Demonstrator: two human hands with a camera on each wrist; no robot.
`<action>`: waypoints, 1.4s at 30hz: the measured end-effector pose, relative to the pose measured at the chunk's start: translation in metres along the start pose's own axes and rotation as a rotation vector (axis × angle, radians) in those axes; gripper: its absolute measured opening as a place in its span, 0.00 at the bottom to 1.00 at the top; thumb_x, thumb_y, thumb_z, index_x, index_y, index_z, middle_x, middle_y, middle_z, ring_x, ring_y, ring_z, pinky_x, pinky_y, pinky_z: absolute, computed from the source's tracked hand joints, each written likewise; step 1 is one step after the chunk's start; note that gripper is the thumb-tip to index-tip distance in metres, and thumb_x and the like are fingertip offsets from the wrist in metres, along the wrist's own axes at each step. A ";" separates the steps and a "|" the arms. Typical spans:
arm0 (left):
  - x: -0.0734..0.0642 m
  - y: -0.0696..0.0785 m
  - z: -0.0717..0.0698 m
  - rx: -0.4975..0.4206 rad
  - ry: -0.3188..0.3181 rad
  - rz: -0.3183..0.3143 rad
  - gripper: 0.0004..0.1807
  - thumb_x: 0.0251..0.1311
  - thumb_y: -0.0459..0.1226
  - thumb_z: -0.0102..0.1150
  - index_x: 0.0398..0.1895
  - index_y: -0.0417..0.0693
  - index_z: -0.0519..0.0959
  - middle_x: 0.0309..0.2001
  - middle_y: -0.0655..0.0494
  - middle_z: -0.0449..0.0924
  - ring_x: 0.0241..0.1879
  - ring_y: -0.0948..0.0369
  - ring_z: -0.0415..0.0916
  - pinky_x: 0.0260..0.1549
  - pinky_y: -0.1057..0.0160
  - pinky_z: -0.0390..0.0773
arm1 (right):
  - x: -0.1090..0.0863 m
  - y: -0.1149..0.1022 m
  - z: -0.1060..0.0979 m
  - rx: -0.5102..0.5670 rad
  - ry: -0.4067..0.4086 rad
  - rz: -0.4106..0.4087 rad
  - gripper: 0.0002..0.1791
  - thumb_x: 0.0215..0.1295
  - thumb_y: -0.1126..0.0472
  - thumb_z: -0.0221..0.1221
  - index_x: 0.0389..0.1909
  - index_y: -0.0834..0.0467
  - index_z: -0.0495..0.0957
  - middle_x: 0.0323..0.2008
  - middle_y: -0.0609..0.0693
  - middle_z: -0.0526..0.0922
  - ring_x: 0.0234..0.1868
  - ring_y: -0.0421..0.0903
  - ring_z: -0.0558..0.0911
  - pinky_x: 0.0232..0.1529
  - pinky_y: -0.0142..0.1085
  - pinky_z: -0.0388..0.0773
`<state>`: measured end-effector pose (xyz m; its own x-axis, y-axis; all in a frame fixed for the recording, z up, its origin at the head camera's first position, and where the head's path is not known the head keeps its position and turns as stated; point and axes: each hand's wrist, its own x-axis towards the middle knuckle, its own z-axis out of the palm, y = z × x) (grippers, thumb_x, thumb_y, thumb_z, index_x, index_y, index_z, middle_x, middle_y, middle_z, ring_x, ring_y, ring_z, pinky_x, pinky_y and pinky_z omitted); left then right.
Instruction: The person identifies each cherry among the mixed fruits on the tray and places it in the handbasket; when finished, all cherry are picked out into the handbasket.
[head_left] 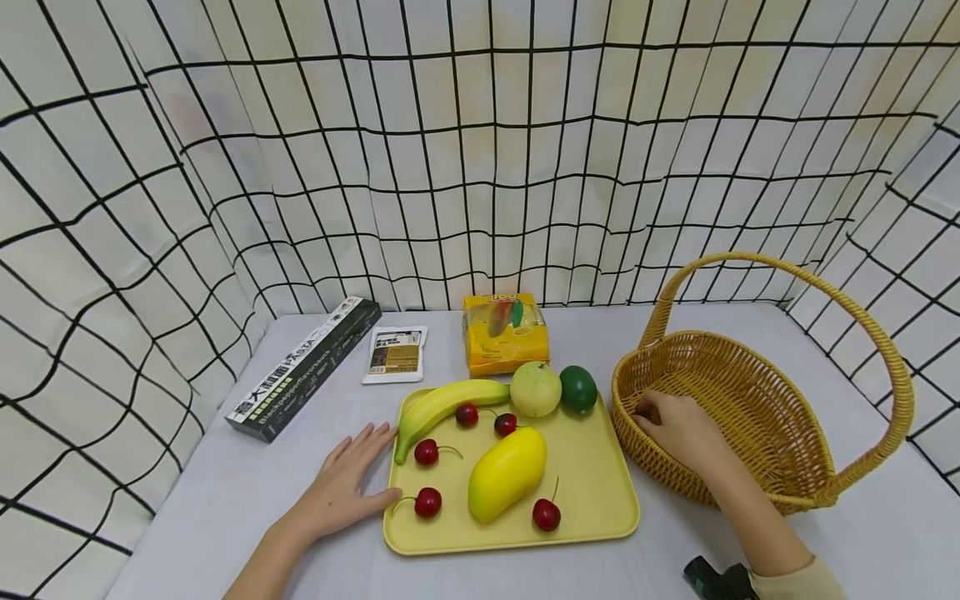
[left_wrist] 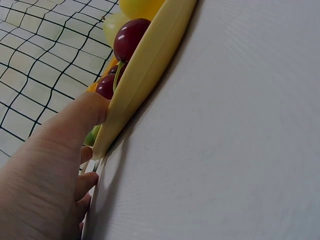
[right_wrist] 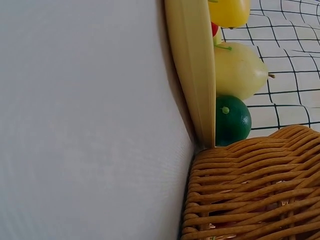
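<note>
My left hand (head_left: 341,479) rests at the left edge of a yellow tray (head_left: 592,500), fingers extended. In the left wrist view its thumb (left_wrist: 90,107) touches the tray rim. On the tray lie a banana (head_left: 442,408), a yellow mango (head_left: 508,475), several cherries (head_left: 428,502), a pale green round fruit (head_left: 536,389) and a dark green one (head_left: 578,389). My right hand (head_left: 682,429) reaches inside a wicker basket (head_left: 757,400), near its left wall, fingers bent downward. I cannot tell whether it holds anything; the basket wall (right_wrist: 260,185) hides it in the right wrist view.
Behind the tray stands a yellow package (head_left: 506,333) with a fruit picture. A small white sachet (head_left: 396,354) and a long dark pasta box (head_left: 306,367) lie at the back left. The basket's tall handle (head_left: 847,296) arches up on the right. Black netting (head_left: 487,167) encloses the table.
</note>
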<state>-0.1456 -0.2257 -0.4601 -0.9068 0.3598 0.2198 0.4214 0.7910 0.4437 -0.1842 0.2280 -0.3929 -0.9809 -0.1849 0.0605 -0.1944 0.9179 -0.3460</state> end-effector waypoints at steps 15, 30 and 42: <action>0.000 0.001 -0.001 -0.011 -0.013 -0.024 0.46 0.47 0.58 0.61 0.68 0.49 0.60 0.66 0.46 0.59 0.67 0.47 0.50 0.63 0.45 0.43 | -0.001 -0.002 -0.002 -0.006 0.052 0.017 0.07 0.59 0.61 0.58 0.36 0.60 0.78 0.23 0.47 0.76 0.23 0.43 0.74 0.18 0.35 0.70; 0.000 0.002 -0.002 -0.009 -0.022 -0.032 0.46 0.47 0.58 0.61 0.68 0.49 0.60 0.66 0.46 0.58 0.67 0.47 0.50 0.63 0.45 0.42 | -0.007 -0.016 -0.003 0.003 0.278 -0.091 0.11 0.56 0.63 0.58 0.41 0.61 0.78 0.25 0.48 0.75 0.22 0.41 0.69 0.18 0.32 0.67; 0.000 0.002 -0.002 -0.004 -0.018 -0.027 0.46 0.47 0.58 0.61 0.67 0.48 0.60 0.66 0.45 0.59 0.67 0.47 0.50 0.63 0.45 0.43 | -0.015 -0.031 -0.001 -0.011 0.410 -0.230 0.14 0.55 0.61 0.62 0.42 0.59 0.78 0.37 0.54 0.79 0.38 0.49 0.75 0.29 0.41 0.75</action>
<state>-0.1445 -0.2252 -0.4575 -0.9178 0.3476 0.1919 0.3971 0.7984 0.4526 -0.1639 0.2025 -0.3815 -0.8344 -0.2321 0.4998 -0.4051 0.8733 -0.2707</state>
